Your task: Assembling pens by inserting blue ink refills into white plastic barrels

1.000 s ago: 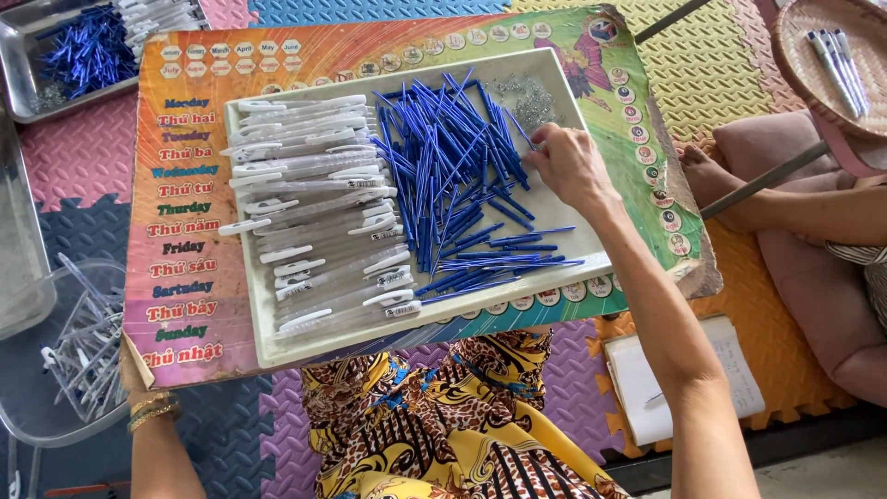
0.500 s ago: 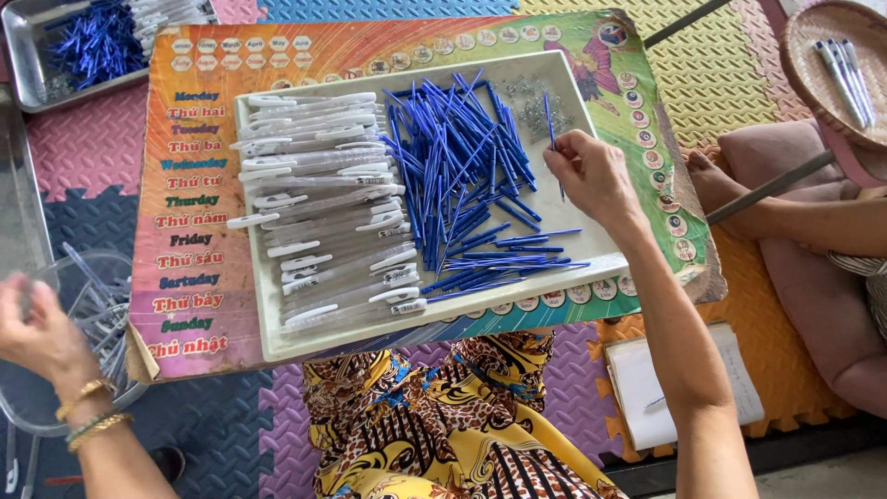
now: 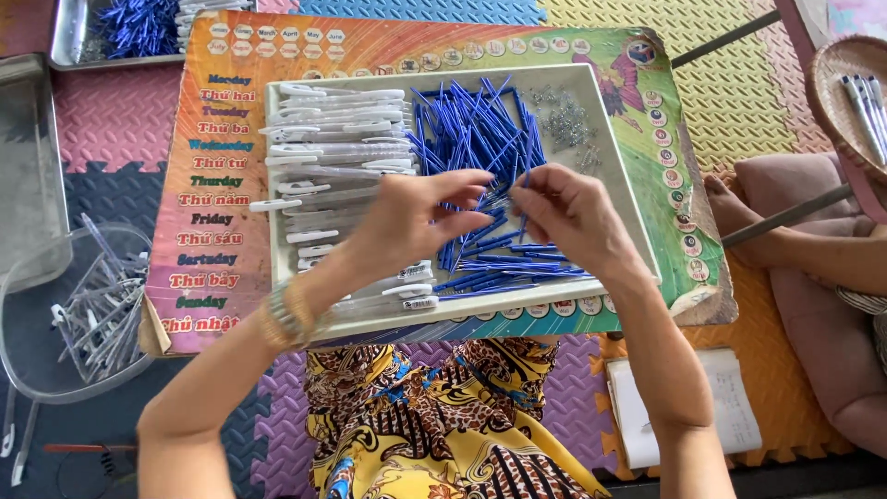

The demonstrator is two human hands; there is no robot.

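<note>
Foam floor mats (image 3: 120, 120) surround a colourful board (image 3: 231, 185) bearing a white tray (image 3: 610, 157). Over its blue tubes (image 3: 471, 139), left hand (image 3: 420, 217) and right hand (image 3: 568, 212) pinch what seems one thin blue piece (image 3: 504, 196), well inside the rim.

A large rectangular printed board (image 3: 231, 185) fills the middle, rainbow-coloured with rows of coloured lettering at 9 o'clock and small round pictures along 3 o'clock.
</note>
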